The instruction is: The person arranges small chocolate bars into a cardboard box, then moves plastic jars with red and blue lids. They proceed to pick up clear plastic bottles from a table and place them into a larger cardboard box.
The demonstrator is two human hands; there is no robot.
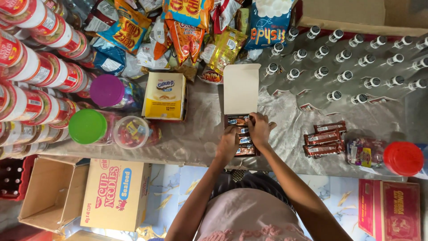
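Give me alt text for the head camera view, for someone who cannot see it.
Both bare hands, left hand and right hand, rest on wrapped bars in a small open cardboard box on a plastic-covered table. A loose pile of brown-wrapped bars lies to the right, a yellow carton to the left.

Surface (196,143) draped in wrinkled grey plastic sheeting; below its near edge, pale marbled floor tiles (178,183), seemingly under daylight.

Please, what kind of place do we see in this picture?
Probably a small snack shop or stall counter. Snack bags are piled at the back, rows of capped bottles stand beside them, and both hands, left hand and right hand, are in an open box of wrapped bars.
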